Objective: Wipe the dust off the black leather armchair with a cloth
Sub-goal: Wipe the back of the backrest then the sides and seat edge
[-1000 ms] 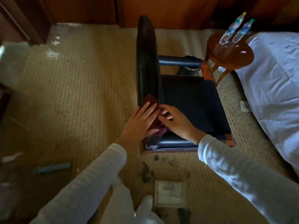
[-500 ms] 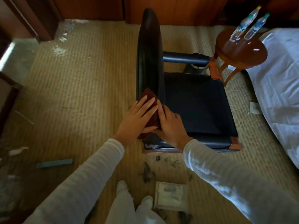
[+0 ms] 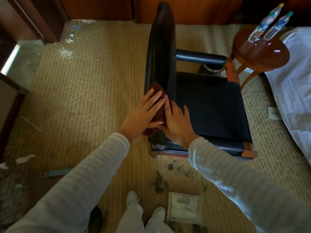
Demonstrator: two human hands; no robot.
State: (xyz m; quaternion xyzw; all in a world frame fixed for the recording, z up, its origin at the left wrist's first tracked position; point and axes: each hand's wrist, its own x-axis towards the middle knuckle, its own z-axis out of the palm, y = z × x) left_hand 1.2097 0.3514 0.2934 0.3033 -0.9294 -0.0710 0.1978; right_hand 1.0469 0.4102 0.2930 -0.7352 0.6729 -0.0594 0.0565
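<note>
- Blue strip: lies flat on the ribbed carpet, well apart from the chair, with white paper scraps near it.
- Left hand: fingers straight and together, palm down. It presses flat on the cloth and grips nothing.
- Cloth: dark red and folded, lying under the left hand against the lower, near end of the chair's backrest. One corner shows beyond the fingertips.
- Armchair: black leather, seen from its side, with the upright backrest on the left and the seat on the right. A padded armrest is on the far side.
- Right hand: fingers extended and slightly spread, resting where seat meets backrest. The forefinger lies along the cloth's edge; whether the thumb pinches the cloth cannot be told.
- White packet: on the carpet near the person's feet, beside dark dirt marks.
- Round wooden table: just beyond the chair, bearing two plastic bottles.
- Bed: white sheet, at the right edge.
</note>
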